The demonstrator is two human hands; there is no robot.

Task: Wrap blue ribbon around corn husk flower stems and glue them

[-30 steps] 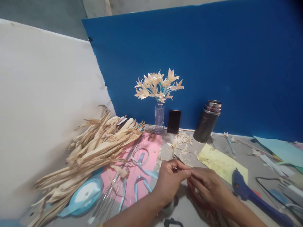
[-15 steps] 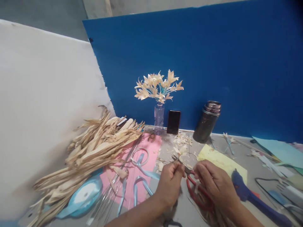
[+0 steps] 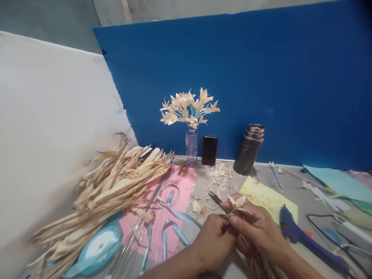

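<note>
Two hands meet at lower centre: left hand point(image 3: 213, 242) and right hand point(image 3: 255, 228) both pinch one husk flower point(image 3: 238, 203), one pair of scissors point(image 3: 216, 199) poking out behind. Half a second ago the right gripped the scissors' red handles.

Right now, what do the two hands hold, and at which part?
Right hand pinches a small cream husk flower at its base; red-handled scissors sit there too. Left hand touches the stem.

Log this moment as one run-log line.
left hand: pinching flower stem | right hand: on husk flower | scissors: between hands | glue gun: on table
</note>
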